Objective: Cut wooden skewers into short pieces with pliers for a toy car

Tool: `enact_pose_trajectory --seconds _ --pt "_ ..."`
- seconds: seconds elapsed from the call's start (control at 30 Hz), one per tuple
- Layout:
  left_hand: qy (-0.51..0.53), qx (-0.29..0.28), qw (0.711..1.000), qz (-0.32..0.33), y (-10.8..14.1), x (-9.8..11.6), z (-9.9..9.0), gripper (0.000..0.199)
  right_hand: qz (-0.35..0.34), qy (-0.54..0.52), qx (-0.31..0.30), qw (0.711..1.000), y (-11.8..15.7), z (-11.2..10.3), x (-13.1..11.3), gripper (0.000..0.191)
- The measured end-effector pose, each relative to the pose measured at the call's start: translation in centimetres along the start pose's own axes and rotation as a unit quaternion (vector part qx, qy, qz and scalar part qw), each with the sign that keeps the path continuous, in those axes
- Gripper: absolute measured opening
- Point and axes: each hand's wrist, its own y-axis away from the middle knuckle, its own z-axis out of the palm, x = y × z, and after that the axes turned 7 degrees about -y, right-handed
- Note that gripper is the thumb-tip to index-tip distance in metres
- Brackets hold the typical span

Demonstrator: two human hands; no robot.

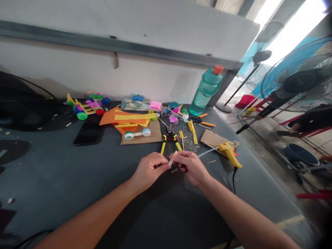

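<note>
My left hand (151,169) and my right hand (190,167) meet over the dark table, each pinching one end of a short pale wooden piece (172,158). Just beyond them lie pliers (170,135) with yellow and black handles. To their left, on a cardboard piece (155,133), rests a stick with bottle caps (137,134) at its ends. A yellow glue gun (230,154) lies to the right by another cardboard piece (214,139). Yellow strips (192,131) are behind my right hand.
A teal bottle (204,91) stands at the back right near orange-handled cutters (207,123). Orange sheets (110,116), a black phone (87,133) and colourful cap models (86,105) lie at the back left. A fan (301,81) stands beyond the table's right edge.
</note>
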Motion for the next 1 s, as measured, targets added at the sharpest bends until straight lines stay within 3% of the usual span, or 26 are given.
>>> enact_pose_trajectory --seconds 0.4,0.57,0.67,0.77,0.87,1.0 --pt "0.053 -0.047 0.995 -0.076 0.0 0.4 0.1 0.020 -0.142 0.101 0.026 0.984 0.6 0.2 0.2 0.016" --pt "0.064 -0.023 0.991 -0.115 -0.1 1.1 0.2 0.025 -0.159 0.117 0.041 0.980 0.6 0.4 0.5 0.017" --pt "0.111 -0.037 0.983 -0.144 -0.2 1.2 0.0 0.027 -0.149 0.096 0.023 0.984 0.7 0.5 0.5 0.016" --pt "0.240 -0.070 0.949 -0.190 -0.4 0.9 0.0 0.027 -0.143 0.076 -0.010 0.987 0.9 0.5 0.0 0.019" --pt "0.380 -0.105 0.885 -0.247 -0.4 0.8 -0.1 0.030 -0.145 0.061 -0.040 0.987 1.2 0.3 -0.4 0.023" --pt "0.463 -0.140 0.827 -0.286 -0.4 1.2 -0.3 0.031 -0.139 0.042 -0.081 0.986 1.2 -0.1 -0.6 0.017"
